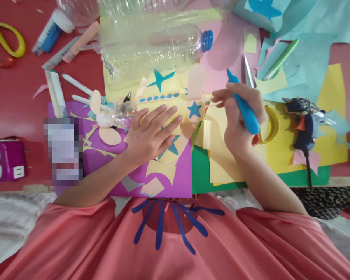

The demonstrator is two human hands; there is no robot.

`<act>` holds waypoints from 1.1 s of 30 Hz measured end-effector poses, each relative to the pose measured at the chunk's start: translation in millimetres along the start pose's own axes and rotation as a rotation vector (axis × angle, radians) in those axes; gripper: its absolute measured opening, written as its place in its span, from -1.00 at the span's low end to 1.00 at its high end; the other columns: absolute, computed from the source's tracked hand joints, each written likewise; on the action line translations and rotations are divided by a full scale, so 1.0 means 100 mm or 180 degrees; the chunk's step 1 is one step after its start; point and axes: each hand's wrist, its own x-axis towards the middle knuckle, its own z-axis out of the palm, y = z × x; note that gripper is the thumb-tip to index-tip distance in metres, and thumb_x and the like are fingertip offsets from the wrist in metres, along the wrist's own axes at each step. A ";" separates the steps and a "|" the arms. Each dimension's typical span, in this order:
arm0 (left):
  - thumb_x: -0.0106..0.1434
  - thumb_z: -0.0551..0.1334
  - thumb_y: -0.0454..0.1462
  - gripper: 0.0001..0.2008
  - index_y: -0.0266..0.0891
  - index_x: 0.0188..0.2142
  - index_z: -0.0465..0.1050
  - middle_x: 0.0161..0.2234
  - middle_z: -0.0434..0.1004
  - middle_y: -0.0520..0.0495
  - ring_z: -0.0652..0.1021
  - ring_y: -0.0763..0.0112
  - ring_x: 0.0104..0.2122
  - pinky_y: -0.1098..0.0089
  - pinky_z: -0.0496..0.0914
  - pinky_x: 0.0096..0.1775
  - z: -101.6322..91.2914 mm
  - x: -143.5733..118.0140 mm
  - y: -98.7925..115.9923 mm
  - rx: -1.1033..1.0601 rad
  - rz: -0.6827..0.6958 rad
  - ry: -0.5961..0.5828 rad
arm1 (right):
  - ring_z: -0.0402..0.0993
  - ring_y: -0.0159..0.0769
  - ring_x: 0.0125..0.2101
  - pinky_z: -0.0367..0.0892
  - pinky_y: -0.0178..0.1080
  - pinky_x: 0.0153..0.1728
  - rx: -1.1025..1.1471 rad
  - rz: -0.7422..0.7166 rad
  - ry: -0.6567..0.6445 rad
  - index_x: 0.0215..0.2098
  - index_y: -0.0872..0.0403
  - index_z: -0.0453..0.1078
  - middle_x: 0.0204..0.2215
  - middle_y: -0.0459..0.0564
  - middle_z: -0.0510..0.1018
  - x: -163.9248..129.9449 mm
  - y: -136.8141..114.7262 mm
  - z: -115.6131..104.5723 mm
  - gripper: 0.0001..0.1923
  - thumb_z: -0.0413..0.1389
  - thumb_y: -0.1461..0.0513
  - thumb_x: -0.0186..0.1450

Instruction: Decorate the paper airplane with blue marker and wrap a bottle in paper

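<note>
My left hand (151,130) lies flat, fingers spread, on a pale yellow paper piece (184,104) decorated with blue stars (195,110) and a row of blue dots (159,97). Part of another blue star shows beneath that hand. To the right, my right hand (240,124) is closed around a blue marker (246,111), held above the papers; its tip looks covered or is too blurred to make out. Beside my left hand's thumb side and fingers are a small clear plastic bottle (121,116) and cream paper ovals (110,136).
A large clear bottle (163,46) with a blue cap lies behind the paper. Yellow-handled scissors (270,123) and a glue gun (305,130) lie right. Pens (81,87), a glue stick (51,33), a blurred-out phone (62,151) and a purple case (7,159) are left.
</note>
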 end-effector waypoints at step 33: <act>0.38 -0.16 0.18 -0.44 0.03 0.13 0.32 0.32 0.23 0.09 0.18 0.22 0.36 0.01 0.06 0.37 -0.23 0.09 -0.17 -0.0545 -0.1521 0.1406 | 0.45 -0.23 -0.07 0.46 -0.16 -0.14 0.0654 0.0842 -0.1224 0.01 -0.17 0.23 -0.08 -0.11 0.42 0.19 0.34 -0.15 -0.35 0.34 0.27 0.00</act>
